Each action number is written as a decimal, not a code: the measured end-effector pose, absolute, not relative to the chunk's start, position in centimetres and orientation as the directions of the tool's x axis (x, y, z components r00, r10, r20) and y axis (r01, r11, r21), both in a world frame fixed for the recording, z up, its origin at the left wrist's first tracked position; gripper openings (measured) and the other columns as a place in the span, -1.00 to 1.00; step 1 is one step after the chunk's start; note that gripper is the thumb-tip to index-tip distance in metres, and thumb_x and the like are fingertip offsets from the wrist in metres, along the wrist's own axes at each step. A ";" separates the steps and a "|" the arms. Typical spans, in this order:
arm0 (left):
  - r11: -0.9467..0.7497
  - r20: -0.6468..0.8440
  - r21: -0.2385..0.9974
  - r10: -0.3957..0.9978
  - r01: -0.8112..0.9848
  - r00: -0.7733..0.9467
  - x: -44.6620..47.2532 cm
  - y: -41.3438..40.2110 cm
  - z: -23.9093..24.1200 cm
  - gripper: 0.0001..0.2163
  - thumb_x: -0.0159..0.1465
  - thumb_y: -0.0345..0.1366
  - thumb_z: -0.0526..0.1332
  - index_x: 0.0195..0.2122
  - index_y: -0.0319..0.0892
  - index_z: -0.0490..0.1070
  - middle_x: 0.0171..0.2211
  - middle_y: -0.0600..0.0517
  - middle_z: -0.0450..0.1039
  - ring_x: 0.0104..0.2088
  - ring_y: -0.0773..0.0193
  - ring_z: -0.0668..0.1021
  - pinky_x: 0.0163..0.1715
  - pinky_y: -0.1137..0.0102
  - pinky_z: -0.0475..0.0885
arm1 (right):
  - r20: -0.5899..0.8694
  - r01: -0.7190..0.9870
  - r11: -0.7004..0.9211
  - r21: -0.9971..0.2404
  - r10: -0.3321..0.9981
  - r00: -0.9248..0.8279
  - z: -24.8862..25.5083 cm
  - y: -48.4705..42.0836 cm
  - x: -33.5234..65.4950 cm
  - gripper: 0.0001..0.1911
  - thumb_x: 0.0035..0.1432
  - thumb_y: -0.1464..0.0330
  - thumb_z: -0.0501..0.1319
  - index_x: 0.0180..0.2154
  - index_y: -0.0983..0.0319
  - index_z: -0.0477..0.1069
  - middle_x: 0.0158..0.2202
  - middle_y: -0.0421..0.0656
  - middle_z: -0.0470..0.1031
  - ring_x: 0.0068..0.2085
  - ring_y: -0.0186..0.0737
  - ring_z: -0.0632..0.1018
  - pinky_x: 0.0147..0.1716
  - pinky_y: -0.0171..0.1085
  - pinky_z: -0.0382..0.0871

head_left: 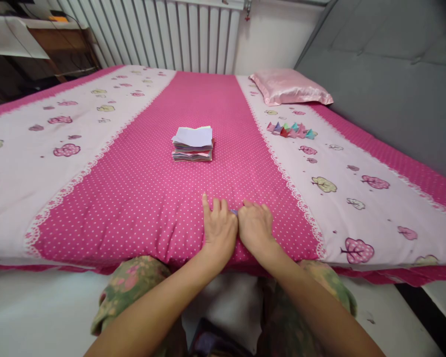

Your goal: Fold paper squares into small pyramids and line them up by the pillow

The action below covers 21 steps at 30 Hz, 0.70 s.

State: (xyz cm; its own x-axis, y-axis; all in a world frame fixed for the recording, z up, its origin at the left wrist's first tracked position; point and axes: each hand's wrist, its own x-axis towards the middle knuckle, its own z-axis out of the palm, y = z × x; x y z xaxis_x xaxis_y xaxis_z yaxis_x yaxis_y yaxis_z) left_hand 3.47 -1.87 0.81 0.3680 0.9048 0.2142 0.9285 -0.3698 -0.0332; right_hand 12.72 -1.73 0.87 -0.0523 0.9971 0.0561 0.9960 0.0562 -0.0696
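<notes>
Close together at the front of the bed, my left hand (220, 224) and my right hand (255, 223) are both closed around a small piece of purple paper (234, 211). Only a sliver of it shows between them; my fingers hide the rest, so its shape cannot be made out. One finger of my left hand sticks out forward while the others curl in. Farther ahead lies a stack of coloured paper sheets (194, 138), with a pale lilac one on top. To the right sits a cluster of several small folded paper pieces (292, 131) in pink, red, purple, green and teal.
The bed is covered by a pink dotted and white tree-patterned sheet (208, 104). A pink satin pillow (290, 87) lies at the far right, by the grey padded headboard (394, 74). Behind the bed stands a white radiator (163, 34); a desk (59, 44) is at the far left.
</notes>
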 end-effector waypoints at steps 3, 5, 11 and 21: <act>-0.369 0.180 -0.008 0.914 0.929 0.364 3.2 -1.4 1.0 -0.74 0.20 -0.47 0.04 -0.39 -0.22 0.54 -0.31 -0.13 0.42 -0.14 0.03 0.35 0.16 -0.04 -0.07 | 0.034 0.992 0.044 -0.116 0.999 -0.040 1.0 -1.5 12.9 -0.69 0.13 0.56 0.01 -0.41 0.28 0.52 -0.28 0.10 0.52 -0.19 0.01 0.47 -0.19 -0.07 0.23; -0.363 0.154 0.007 0.921 0.932 0.357 3.1 -0.9 1.1 -0.74 0.20 -0.46 0.04 -0.41 -0.21 0.55 -0.31 -0.13 0.43 -0.13 0.03 0.37 0.16 -0.02 -0.05 | 0.047 0.990 0.039 -0.133 0.998 -0.033 1.0 -1.4 13.0 -0.68 0.14 0.56 0.00 -0.40 0.27 0.52 -0.26 0.09 0.51 -0.15 0.01 0.44 -0.20 -0.09 0.23; -0.339 0.101 0.026 0.937 0.940 0.335 3.0 -0.4 1.3 -0.73 0.21 -0.45 0.02 -0.38 -0.22 0.55 -0.29 -0.12 0.44 -0.12 0.04 0.40 0.14 0.04 0.04 | 0.042 0.996 0.080 -0.035 0.996 -0.079 1.1 -1.3 13.2 -0.74 0.15 0.51 0.01 -0.36 0.30 0.48 -0.24 0.02 0.45 -0.19 -0.06 0.41 -0.31 -0.18 0.25; -0.351 0.150 -0.001 0.926 0.936 0.348 3.3 -0.7 0.4 -0.74 0.20 -0.47 0.03 -0.38 -0.25 0.54 -0.28 -0.16 0.45 -0.09 0.03 0.39 0.14 0.07 0.05 | 0.130 0.998 0.054 -0.039 0.990 -0.048 -0.3 -1.4 12.3 -0.67 0.21 0.53 -0.04 -0.42 0.26 0.47 -0.32 -0.04 0.45 -0.24 -0.12 0.39 -0.33 -0.21 0.19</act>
